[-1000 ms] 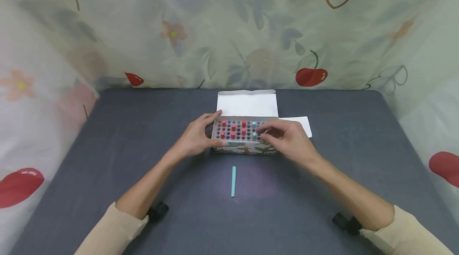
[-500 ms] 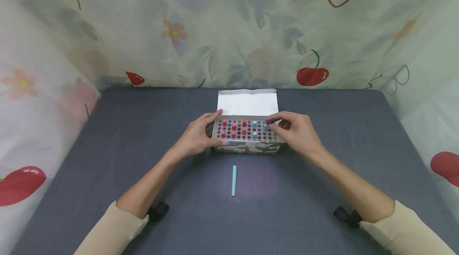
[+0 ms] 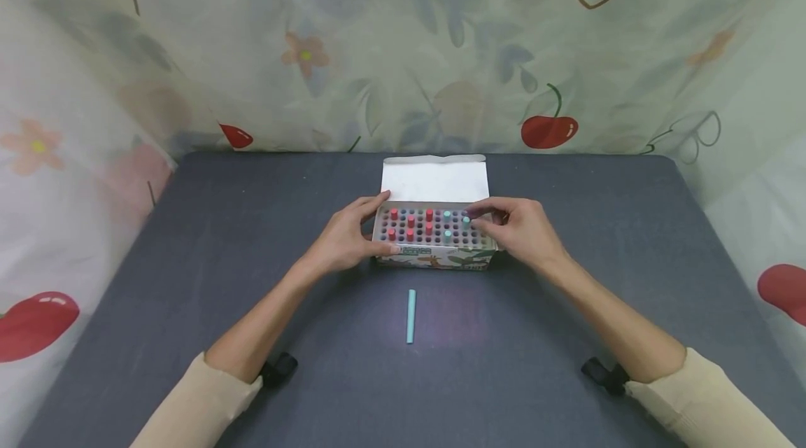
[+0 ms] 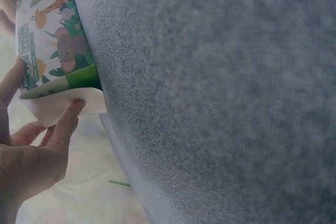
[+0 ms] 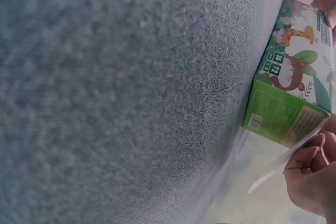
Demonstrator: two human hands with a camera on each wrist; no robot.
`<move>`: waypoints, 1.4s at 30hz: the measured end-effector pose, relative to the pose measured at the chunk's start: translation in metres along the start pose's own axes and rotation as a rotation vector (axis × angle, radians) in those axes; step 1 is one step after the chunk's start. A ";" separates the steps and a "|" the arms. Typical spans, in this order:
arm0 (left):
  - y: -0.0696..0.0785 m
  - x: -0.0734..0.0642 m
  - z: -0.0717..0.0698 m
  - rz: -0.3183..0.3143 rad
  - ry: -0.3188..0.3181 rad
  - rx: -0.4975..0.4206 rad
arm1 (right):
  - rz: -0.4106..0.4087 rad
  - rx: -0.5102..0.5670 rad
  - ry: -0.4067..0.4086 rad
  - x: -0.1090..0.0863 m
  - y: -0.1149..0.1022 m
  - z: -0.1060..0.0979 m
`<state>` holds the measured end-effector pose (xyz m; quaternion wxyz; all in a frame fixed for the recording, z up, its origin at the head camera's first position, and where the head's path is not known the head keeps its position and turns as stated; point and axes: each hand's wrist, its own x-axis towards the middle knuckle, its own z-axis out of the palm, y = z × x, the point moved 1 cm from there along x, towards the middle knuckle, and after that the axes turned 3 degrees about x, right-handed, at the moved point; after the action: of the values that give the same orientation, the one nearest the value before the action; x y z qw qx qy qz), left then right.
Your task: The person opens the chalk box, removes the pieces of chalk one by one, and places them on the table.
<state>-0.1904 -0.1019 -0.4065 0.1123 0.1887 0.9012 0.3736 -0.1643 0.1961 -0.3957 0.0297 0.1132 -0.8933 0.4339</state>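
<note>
While left fingers [image 3: 371,206] clasp the cardboard box [image 3: 434,260], right fingers [image 3: 488,205] pinch a teal stick [image 3: 466,223] (cylindrical).

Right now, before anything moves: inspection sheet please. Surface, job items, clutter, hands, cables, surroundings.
Surface: dark gray tabletop; faint purplish patch in front of the box, cause unclear.
Job items: printed box, white lid open at the back; six red sticks and three blue-green sticks visible standing in it; one loose blue-green stick lying in front.
Clutter: nothing seen.
Hands: left hand holds the box's left end; right hand has fingertips at one standing blue-green stick, grip unclear.
Cables: nothing seen.
Surroundings: patterned curtain behind and both sides.
</note>
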 end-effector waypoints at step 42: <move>-0.002 -0.001 0.001 0.016 0.016 0.017 | -0.178 -0.233 -0.021 0.004 0.005 0.012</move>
<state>-0.1896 -0.1026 -0.4084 0.1003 0.1937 0.9038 0.3681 -0.1685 0.1888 -0.4066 0.0714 0.1924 -0.9243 0.3218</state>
